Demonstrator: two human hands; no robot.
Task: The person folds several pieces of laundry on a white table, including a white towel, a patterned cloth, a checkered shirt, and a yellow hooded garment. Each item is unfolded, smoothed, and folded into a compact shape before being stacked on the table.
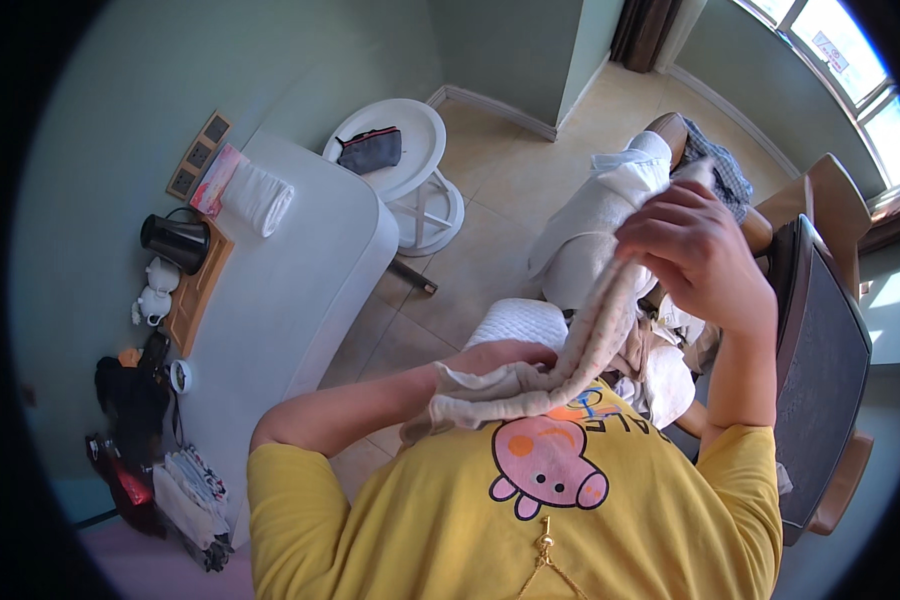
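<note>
A light, patterned cloth garment (592, 330) hangs from my right hand (682, 232), which grips its upper end at the right of the view. The garment runs down across my chest, and its lower end lies over my left forearm. My left hand (517, 352) is mostly hidden behind the cloth, so its fingers do not show. Just beyond my hands stand a white quilted cloth (517, 322) and a pile of mixed clothes (667, 375). A large white-grey towel or blanket (577, 247) lies behind them, with a blue checked cloth (724, 169) near its far end.
A white counter (300, 247) at left bears a rolled white towel (259, 199), a black kettle (176, 241) and folded clothes (191, 495). A round white side table (420, 142) holds a grey pouch (371, 150). At right is a dark-topped table (817, 375) beside wooden chairs (829, 195).
</note>
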